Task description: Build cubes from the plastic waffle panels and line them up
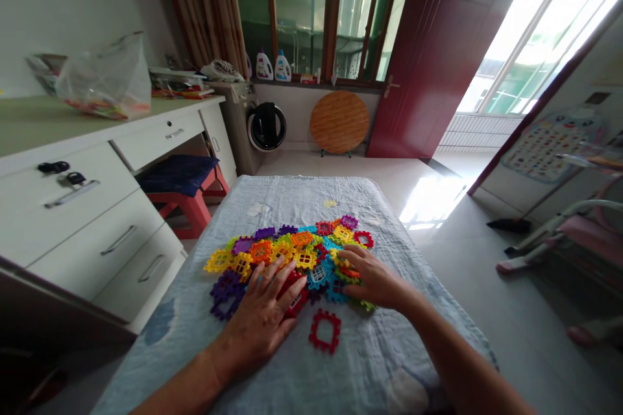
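A heap of coloured plastic square pieces with notched edges lies across a cloth-covered table (pixel 379 350). My left hand (pixel 267 308) rests palm down with spread fingers on the heap's near left part, touching a red piece (pixel 296 295). Over the right part lies my right hand (pixel 372 277), its fingers apart on green and orange pieces. Between the hands are a light blue piece (pixel 318 274) and a yellow piece (pixel 304 259). One red square frame (pixel 324 331) sits apart, nearer me. Dark purple pieces (pixel 228 292) are left of my left hand. The undersides of both palms are hidden.
To the left, a white desk (pixel 73 207) holds a clear plastic bag (pixel 109 81). A red stool (pixel 195 207) with a dark cushion stands beneath it. Beyond the table are a washing machine (pixel 243 117) and a round wooden board (pixel 339 122). A pink chair (pixel 594 240) stands at right.
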Demonstrator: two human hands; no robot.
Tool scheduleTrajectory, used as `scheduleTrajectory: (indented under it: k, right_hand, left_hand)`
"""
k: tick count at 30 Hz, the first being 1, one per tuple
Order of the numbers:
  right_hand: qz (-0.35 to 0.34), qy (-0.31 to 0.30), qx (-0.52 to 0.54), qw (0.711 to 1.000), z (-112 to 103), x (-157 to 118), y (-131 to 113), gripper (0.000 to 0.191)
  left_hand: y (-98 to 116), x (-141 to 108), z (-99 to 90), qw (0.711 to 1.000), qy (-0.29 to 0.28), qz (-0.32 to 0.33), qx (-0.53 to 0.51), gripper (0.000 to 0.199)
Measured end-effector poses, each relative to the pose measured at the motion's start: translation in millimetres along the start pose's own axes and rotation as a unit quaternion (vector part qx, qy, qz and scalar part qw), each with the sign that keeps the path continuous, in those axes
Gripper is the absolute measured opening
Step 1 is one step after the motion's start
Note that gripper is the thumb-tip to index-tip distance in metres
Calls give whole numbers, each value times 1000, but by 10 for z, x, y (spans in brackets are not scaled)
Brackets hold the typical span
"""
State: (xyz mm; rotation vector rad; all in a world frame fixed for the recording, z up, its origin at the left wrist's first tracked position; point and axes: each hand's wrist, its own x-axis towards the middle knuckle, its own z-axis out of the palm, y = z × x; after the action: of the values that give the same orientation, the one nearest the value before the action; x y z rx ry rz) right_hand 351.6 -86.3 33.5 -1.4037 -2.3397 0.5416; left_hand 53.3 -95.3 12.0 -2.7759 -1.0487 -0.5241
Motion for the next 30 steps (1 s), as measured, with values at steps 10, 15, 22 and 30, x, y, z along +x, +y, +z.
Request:
scheduleTrajectory:
  k: [10, 15, 22, 30]
  right_hand:
    - [128, 60, -98, 985, -253, 945, 512, 36]
    - [183, 21, -93, 979, -83, 1179, 602, 39]
    - [118, -10, 36, 992, -148, 914, 508, 30]
    - [69, 124, 61, 988, -15, 833, 467, 28]
  left_hand:
    - [498, 318, -11, 980, -115, 129, -98, 86]
    - [484, 388, 122, 991, -60, 99, -61, 52]
    - [443, 334, 299, 996, 3, 78, -29, 38]
    - [502, 352, 111, 991, 8, 57, -120, 13]
